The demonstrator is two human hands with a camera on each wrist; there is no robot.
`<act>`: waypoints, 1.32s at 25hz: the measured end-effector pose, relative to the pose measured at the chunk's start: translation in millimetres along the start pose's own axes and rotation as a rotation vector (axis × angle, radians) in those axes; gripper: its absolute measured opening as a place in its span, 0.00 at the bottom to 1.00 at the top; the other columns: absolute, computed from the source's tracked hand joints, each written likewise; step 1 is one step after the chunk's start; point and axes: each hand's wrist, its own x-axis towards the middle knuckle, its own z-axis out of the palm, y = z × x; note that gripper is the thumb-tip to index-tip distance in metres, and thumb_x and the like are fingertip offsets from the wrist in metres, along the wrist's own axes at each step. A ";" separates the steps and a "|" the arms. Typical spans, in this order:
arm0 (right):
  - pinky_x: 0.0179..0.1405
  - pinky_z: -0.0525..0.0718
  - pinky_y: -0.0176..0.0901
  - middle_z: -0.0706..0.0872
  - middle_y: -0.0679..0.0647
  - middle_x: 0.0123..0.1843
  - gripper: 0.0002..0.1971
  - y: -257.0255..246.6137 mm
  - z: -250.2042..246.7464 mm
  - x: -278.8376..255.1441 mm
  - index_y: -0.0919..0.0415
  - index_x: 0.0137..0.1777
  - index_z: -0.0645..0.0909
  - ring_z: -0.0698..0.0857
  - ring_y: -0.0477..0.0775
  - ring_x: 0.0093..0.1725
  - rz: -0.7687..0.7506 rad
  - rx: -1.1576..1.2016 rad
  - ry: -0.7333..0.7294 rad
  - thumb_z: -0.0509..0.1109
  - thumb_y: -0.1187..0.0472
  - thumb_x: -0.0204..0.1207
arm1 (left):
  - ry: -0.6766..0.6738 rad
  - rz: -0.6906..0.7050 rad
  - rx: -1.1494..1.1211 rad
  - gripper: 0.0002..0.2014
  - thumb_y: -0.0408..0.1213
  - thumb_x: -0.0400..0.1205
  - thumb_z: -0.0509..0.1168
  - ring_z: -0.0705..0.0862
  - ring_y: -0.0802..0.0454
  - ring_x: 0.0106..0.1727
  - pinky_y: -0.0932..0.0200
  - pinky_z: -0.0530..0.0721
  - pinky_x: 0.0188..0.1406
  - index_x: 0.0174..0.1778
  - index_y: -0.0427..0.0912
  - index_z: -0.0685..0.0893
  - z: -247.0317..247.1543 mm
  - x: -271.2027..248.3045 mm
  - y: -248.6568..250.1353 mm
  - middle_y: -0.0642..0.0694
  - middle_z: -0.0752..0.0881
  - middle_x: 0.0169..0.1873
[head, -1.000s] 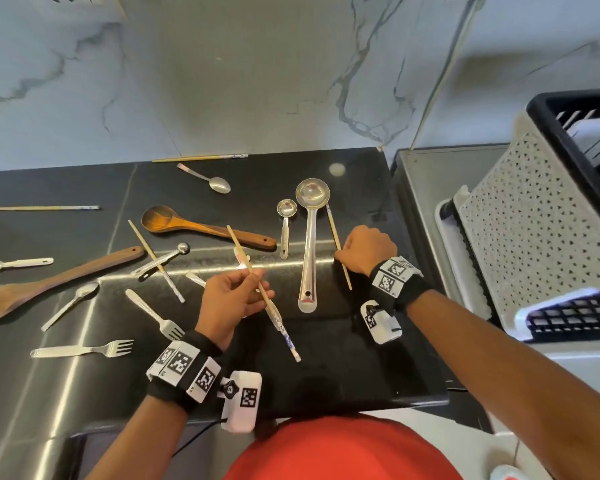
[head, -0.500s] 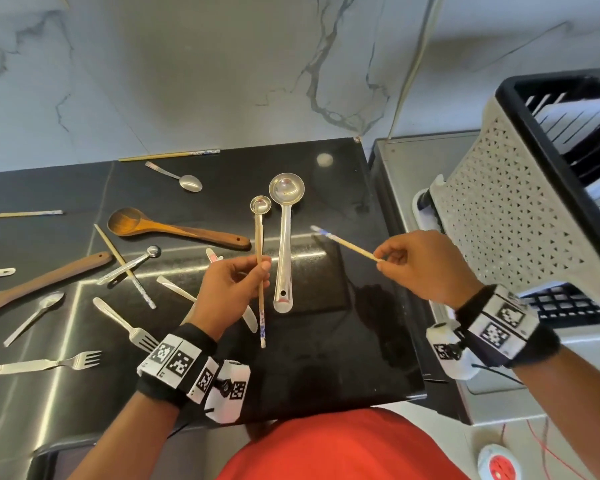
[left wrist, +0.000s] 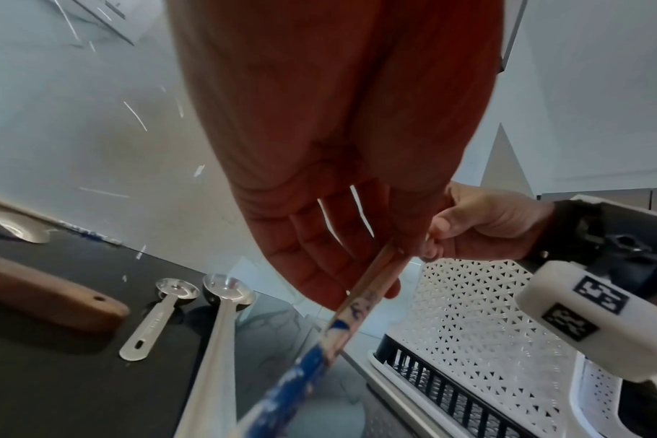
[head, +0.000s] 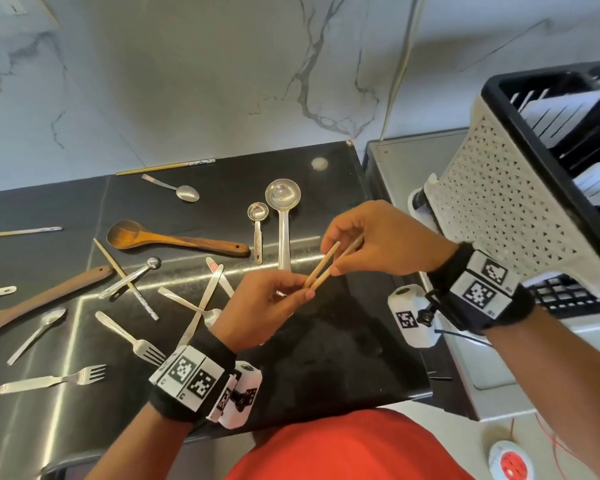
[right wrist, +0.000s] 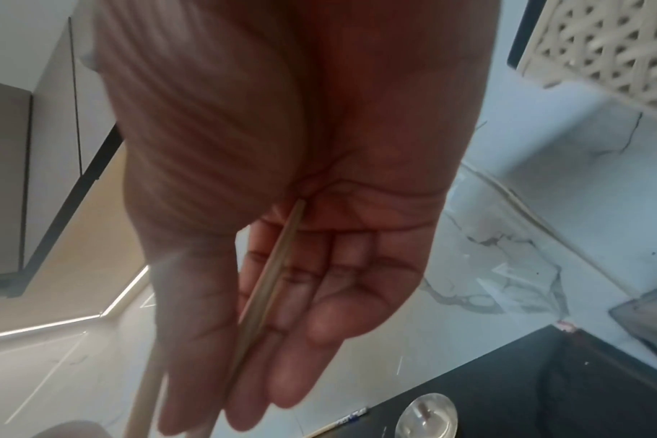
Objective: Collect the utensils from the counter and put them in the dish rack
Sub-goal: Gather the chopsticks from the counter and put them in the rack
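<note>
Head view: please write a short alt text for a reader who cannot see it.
Both hands, left hand and right hand, hold two chopsticks together above a black counter scattered with utensils; a dish rack stands at right.

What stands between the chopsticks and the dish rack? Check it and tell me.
Nothing visible. Both the left hand and right hand hold the chopsticks in the air above the counter. The dish rack sits to their right, with only open air between.
</note>
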 end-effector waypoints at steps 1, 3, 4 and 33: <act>0.50 0.91 0.46 0.92 0.47 0.38 0.14 -1.5 2.7 6.6 0.52 0.52 0.89 0.91 0.46 0.38 0.001 0.031 -0.015 0.84 0.60 0.67 | 0.014 -0.012 -0.004 0.08 0.42 0.82 0.71 0.90 0.52 0.43 0.48 0.89 0.47 0.55 0.50 0.93 -2.7 -3.8 -0.9 0.51 0.93 0.40; 0.55 0.90 0.45 0.93 0.49 0.39 0.22 -4.4 8.4 18.0 0.51 0.61 0.85 0.93 0.47 0.39 -0.016 0.096 -0.027 0.85 0.61 0.67 | 0.038 -0.041 -0.035 0.09 0.40 0.82 0.72 0.92 0.52 0.46 0.46 0.89 0.51 0.56 0.46 0.93 -9.7 -11.3 -3.7 0.49 0.94 0.43; 0.56 0.90 0.44 0.94 0.50 0.39 0.26 -7.5 13.0 24.6 0.51 0.65 0.83 0.93 0.47 0.39 -0.031 0.138 -0.029 0.85 0.62 0.67 | 0.039 -0.051 -0.049 0.09 0.40 0.82 0.71 0.92 0.53 0.47 0.45 0.89 0.52 0.56 0.46 0.92 -13.9 -15.8 -5.6 0.49 0.94 0.44; 0.63 0.81 0.59 0.82 0.66 0.67 0.22 20.8 126.4 382.7 0.62 0.71 0.79 0.82 0.70 0.64 0.150 -0.674 -0.113 0.69 0.65 0.76 | 0.856 -0.377 -0.754 0.07 0.32 0.85 0.65 0.94 0.50 0.42 0.59 0.92 0.40 0.48 0.40 0.89 -210.5 -124.4 -116.8 0.41 0.95 0.41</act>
